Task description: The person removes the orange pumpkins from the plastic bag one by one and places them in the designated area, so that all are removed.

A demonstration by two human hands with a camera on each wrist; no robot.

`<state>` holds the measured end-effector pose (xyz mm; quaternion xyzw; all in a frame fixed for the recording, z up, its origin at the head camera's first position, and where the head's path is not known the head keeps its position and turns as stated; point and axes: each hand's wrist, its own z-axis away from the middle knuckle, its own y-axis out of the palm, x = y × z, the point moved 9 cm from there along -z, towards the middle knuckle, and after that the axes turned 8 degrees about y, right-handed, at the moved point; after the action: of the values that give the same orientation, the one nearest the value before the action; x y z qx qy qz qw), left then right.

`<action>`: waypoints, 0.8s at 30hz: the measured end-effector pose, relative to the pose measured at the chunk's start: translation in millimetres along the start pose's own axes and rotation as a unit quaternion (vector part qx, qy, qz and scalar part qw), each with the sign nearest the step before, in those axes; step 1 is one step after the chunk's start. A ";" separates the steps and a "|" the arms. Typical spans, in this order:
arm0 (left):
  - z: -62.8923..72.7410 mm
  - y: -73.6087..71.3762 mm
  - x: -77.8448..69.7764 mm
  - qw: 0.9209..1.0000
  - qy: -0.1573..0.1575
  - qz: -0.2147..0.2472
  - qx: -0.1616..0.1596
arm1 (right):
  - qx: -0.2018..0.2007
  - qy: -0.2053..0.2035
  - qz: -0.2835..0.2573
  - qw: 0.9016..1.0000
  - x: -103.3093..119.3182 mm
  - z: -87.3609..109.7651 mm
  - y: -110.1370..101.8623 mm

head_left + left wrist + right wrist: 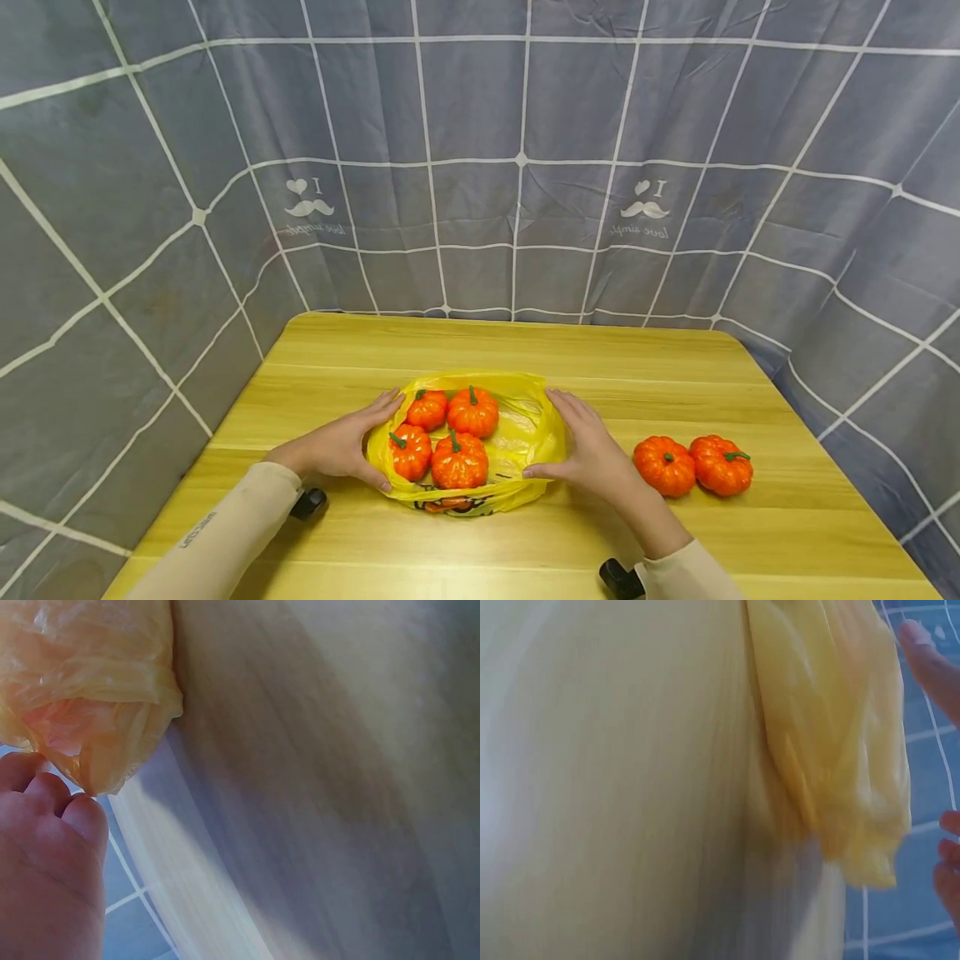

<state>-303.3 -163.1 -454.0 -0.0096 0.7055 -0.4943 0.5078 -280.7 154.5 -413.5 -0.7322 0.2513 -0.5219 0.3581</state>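
Note:
An open yellow plastic bag (517, 450) lies on the table with several small orange pumpkins (459, 461) inside, gathered toward its left. My left hand (352, 442) spans the bag's left side, thumb at the front and fingers at the back rim. In the left wrist view its fingertips (84, 817) touch the yellow bag (120, 682). At the opposite side my right hand (588, 450) is spread, its fingers and thumb close to the rim. The right wrist view shows the thumb and fingers (932, 664) beside the bag (832, 750), not curled round it.
Two more orange pumpkins (664, 467) sit side by side on the wooden table (480, 558), right of my right hand. A grey curtain (480, 208) with white lines hangs behind the table and along both sides. Dark wrist devices (309, 503) show below the forearms.

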 end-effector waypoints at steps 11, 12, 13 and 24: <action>0.7 0.3 -0.6 1.000 -0.005 0.001 -0.002 | 0.023 -0.001 -0.054 0.998 31.9 -8.9 27.6; 0.7 0.2 -0.8 1.000 -0.003 0.001 -0.002 | 0.025 -0.001 -0.062 0.998 34.5 -9.2 29.7; 0.7 0.2 -1.2 1.000 0.001 0.000 -0.002 | 0.028 -0.001 -0.069 0.997 36.6 -9.7 32.3; -0.9 -1.1 -1.4 1.000 0.007 0.002 0.001 | 0.057 -0.020 -0.090 0.994 58.8 -12.7 60.0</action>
<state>-303.8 -162.4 -452.3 -0.0043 0.7083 -0.4942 0.5040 -273.0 70.5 -423.8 -0.7405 0.1470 -0.5506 0.3561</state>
